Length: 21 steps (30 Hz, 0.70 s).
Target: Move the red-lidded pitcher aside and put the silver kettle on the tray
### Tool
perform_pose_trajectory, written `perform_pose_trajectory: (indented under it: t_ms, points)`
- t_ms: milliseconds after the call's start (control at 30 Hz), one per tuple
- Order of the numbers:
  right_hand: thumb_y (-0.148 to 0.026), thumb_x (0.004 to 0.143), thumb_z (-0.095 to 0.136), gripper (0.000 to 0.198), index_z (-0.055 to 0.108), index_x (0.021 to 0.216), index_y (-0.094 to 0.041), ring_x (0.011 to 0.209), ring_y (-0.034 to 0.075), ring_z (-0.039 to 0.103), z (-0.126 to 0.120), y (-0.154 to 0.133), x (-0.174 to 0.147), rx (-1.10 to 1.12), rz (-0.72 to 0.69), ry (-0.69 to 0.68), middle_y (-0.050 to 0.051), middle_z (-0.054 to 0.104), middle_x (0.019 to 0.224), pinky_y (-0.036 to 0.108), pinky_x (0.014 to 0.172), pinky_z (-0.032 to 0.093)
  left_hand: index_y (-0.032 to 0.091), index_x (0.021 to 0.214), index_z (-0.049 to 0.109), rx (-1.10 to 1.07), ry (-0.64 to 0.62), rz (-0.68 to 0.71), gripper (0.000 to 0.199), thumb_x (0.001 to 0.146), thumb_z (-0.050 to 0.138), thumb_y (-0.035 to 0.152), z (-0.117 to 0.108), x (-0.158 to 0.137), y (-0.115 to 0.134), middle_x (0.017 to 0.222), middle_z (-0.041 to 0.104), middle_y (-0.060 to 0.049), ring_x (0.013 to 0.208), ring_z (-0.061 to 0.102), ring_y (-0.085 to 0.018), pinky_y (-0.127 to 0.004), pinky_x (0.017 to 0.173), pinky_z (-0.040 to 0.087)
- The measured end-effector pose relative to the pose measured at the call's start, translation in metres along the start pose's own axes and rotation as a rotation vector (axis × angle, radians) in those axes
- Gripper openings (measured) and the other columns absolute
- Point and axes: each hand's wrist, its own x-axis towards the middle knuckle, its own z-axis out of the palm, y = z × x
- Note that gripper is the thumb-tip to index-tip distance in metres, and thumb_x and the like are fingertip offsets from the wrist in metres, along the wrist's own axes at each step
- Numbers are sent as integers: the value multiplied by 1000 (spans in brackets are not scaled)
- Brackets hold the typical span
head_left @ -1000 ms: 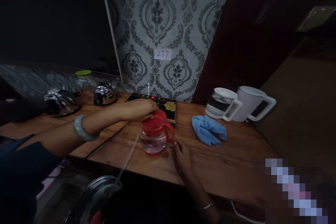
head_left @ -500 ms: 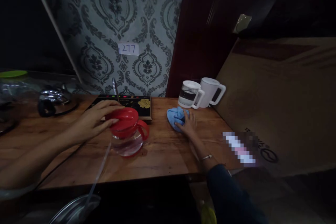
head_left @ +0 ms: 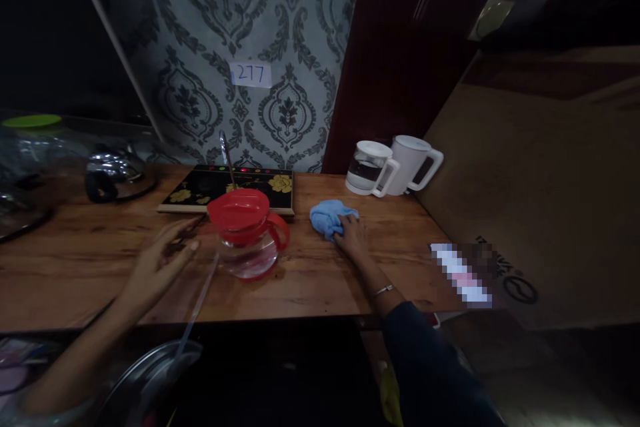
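Note:
A clear glass pitcher (head_left: 249, 250) with a red lid and red handle stands upright on the wooden counter, its handle turned to the right. It holds clear liquid. Just left of it, my left hand (head_left: 163, 257) is apart from the pitcher, fingers spread and holding nothing. My right hand (head_left: 353, 238) grips the near right side of a crumpled blue cloth (head_left: 326, 217) lying on the counter. Its fingertips are partly hidden in the folds. Behind the pitcher sits a black induction cooktop (head_left: 203, 183) with gold flowers; a thin curved metal spout (head_left: 226, 153) rises there.
At the back right stand a glass jug (head_left: 364, 177) with white lid and a white pitcher (head_left: 407, 167). A large cardboard box (head_left: 540, 193) borders the right side. A shiny kettle (head_left: 120, 177) is at left. A metal basin (head_left: 145, 373) with a clear tube (head_left: 197, 307) sits below the counter edge.
My left hand has let go of the red lid and moved left and down, away from the pitcher. My right hand has shifted slightly left with the cloth. The view has tilted a little.

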Motion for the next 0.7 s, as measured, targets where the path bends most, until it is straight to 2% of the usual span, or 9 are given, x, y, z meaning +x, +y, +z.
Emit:
perform_pose_trajectory:
  t_ms: [133,300,400,533,600,700]
  points:
    - [-29,81,60,51,58,132,-23,112,31,46,-2,-17,-36,4,-110,-14,12,58,124,40,92,39,27,136,48,-114,-109,-72,64,81,60,56,14,-3,-14,143,52,-11,122,55,-31,-44,102,47]
    - [-30,81,62,52,58,132,-24,111,31,46,0,-33,-73,47,-221,-36,12,56,125,41,92,40,24,141,45,-219,-181,-50,77,75,67,57,27,-5,-16,145,50,-14,131,49,-34,-48,108,42]
    - [-29,81,62,55,56,135,-25,114,31,46,-3,-29,-81,69,-279,-63,12,55,127,41,94,40,25,144,42,-307,-215,-52,81,73,70,55,32,-7,-14,144,51,-14,129,52,-33,-47,105,47]
    - [-29,74,71,70,50,140,-27,121,34,48,-16,-15,-77,108,-327,-162,12,53,137,47,99,40,24,147,38,-408,-227,-44,92,68,76,52,37,-8,-11,145,50,-15,123,57,-33,-47,100,51]
    - [-29,75,70,70,48,142,-26,126,34,47,-23,-15,-73,222,-343,-120,12,52,140,49,102,38,23,148,37,-433,-228,-52,96,66,78,52,40,-8,-11,144,51,-16,123,57,-34,-49,101,50]
    - [-31,83,60,59,47,141,-24,127,28,51,-26,-36,-71,582,-341,9,11,56,138,47,106,39,22,149,35,-492,-250,-69,101,64,80,53,45,-6,-11,143,52,-17,122,58,-36,-51,101,50]
